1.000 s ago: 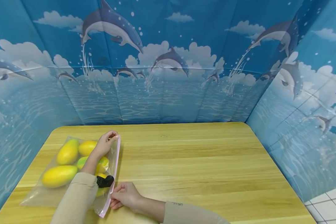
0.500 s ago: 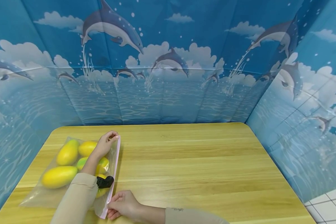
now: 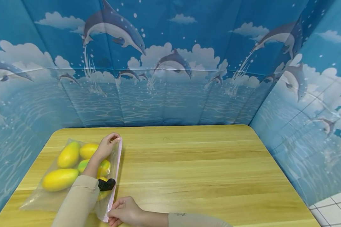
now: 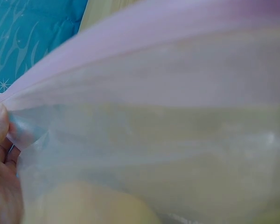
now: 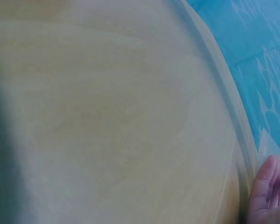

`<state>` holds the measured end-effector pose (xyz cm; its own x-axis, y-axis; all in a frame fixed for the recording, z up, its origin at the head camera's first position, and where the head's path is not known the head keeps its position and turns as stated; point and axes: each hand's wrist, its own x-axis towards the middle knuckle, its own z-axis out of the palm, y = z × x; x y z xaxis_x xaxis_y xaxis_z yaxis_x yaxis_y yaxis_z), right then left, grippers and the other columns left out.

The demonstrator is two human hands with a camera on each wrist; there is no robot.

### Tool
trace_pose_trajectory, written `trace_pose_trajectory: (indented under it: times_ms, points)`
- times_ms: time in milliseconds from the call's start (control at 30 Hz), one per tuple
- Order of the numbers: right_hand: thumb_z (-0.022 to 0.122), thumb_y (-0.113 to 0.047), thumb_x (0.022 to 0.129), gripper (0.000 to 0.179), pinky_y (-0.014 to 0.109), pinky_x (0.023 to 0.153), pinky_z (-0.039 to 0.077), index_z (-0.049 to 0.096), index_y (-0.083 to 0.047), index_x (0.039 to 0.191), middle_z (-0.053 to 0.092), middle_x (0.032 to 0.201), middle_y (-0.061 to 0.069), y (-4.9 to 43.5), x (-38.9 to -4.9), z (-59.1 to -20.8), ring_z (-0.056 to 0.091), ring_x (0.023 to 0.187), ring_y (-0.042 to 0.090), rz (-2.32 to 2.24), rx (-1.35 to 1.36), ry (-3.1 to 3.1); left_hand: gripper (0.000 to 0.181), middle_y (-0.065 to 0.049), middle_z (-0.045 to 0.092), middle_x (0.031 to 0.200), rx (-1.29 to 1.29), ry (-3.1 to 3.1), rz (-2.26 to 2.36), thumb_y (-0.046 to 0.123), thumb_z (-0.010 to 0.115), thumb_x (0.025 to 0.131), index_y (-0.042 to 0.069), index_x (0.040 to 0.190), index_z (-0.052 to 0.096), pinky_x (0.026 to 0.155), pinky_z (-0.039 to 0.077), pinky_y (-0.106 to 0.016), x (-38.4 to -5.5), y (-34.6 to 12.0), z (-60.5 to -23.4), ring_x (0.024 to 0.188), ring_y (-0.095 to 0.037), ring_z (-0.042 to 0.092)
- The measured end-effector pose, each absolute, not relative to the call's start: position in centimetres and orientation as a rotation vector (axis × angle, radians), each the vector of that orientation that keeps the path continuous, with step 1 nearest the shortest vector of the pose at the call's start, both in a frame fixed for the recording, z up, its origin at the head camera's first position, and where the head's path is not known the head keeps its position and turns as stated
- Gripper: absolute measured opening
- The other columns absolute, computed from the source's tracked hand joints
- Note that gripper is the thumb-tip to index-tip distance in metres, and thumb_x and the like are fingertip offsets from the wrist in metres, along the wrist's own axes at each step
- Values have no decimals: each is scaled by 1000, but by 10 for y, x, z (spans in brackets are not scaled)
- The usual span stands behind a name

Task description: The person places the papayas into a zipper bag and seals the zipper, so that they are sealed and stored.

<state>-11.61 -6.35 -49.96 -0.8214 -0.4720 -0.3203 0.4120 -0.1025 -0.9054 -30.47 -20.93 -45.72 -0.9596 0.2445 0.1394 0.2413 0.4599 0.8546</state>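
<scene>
A clear zip bag (image 3: 39, 200) lies flat at the table's left side with several yellow-green mangoes (image 3: 59, 179) inside. Its pink zip strip (image 3: 118, 164) runs along the right edge. My left hand (image 3: 104, 148) pinches the strip's far end; the left wrist view shows the thumb of that hand (image 4: 2, 182) against the bag's corner. At the near end, my right hand (image 3: 126, 210) pinches the strip between thumb and fingers. In the right wrist view the right hand (image 5: 268, 196) holds a bit of clear film. My left forearm covers some of the mangoes.
The wooden table (image 3: 201, 170) extends to the right of the bag. A blue dolphin-print curtain (image 3: 170, 97) stands along its back and both sides. A black device (image 3: 106, 184) sits at my left wrist, over the bag. White floor tiles (image 3: 333, 205) show at lower right.
My right hand has slid along the zip strip toward the near end, down and slightly left. The left hand stays on the far corner, and the mangoes lie where they were.
</scene>
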Motion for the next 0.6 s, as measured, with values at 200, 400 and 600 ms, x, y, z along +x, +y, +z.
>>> trace_pose_trajectory:
  times_ms: [200, 400, 600]
  points:
    - [60, 5, 78, 12, 14, 45, 50, 56, -5, 73, 65, 63, 12, -62, -119, -501, 54, 46, 6, -1941, -101, 1583, 31, -19, 52, 103, 428, 2699, 1545, 23, 42, 97, -4, 110, 51, 82, 40, -39, -306, -207, -457, 96, -29, 44]
    - [59, 5, 81, 16, 16, 46, 51, 53, -8, 73, 65, 65, 14, -58, -130, -499, 55, 47, 8, -1845, -154, 1564, 31, -19, 52, 103, 419, 2683, 1548, 21, 42, 97, -5, 111, 51, 81, 40, -38, -305, -206, -455, 95, -29, 45]
    - [58, 4, 82, 11, 21, 49, 55, 52, -5, 83, 61, 63, 6, -56, -158, -489, 54, 47, 10, -1831, -136, 1643, 25, -22, 52, 101, 422, 2659, 1579, 13, 44, 96, -8, 108, 51, 80, 39, -37, -297, -202, -442, 93, -31, 45]
